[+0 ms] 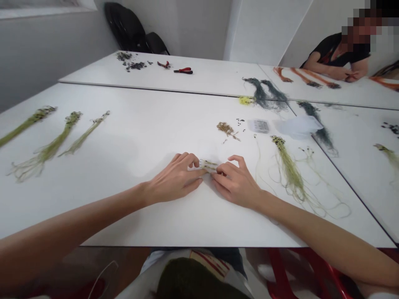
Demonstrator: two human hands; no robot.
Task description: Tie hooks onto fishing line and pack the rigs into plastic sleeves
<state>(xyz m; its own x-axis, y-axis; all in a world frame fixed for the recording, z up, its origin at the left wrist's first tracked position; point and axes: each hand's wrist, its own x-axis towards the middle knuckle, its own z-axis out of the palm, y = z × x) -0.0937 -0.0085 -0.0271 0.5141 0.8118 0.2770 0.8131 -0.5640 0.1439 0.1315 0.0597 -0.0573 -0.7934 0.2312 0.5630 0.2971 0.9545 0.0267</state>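
Observation:
My left hand [177, 176] and my right hand [235, 180] meet low over the white table [131, 220], fingertips almost touching. Between them lie a few thin dark-and-yellowish pieces [208, 164], too small to name surely. The left index finger and thumb point toward the right, close together at these pieces. My right fingers are bent and pressed together at the other end, with one finger raised. Whatever is pinched is mostly hidden by the fingertips. Just beyond sits a small pile of gold-coloured metal pieces [225, 128].
Bundles of yellow-green cord lie at left [57, 143] and right [289, 170]. Farther back are a clear plastic bag [299, 126], a small labelled packet [259, 126], dark green cord bundles [261, 93] and red-handled pliers [183, 71]. Another person [336, 62] sits at the far right.

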